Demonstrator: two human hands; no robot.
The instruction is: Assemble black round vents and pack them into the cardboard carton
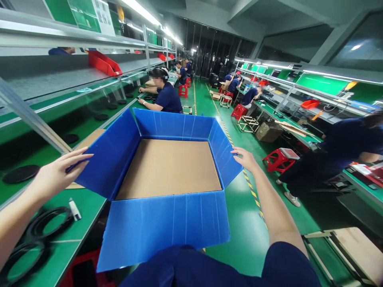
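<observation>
In front of my body is a blue corrugated plastic box (167, 223) with its flaps spread outward. A flat brown cardboard sheet (173, 167) lies inside, covering the bottom. My left hand (61, 171) grips the outer edge of the left flap between thumb and fingers. On the other side, my right hand (245, 158) pinches the edge of the right flap, its thumb partly hidden. The near flap hangs toward my torso. What supports the box from below is hidden.
Black cable coils (38, 231) and a small white tube (74, 209) lie on the green bench (89, 203) at left. A co-worker (166, 93) sits ahead along it. Rightward are a standing person (326, 159), a red stool (279, 159) and a wooden-topped frame (359, 249).
</observation>
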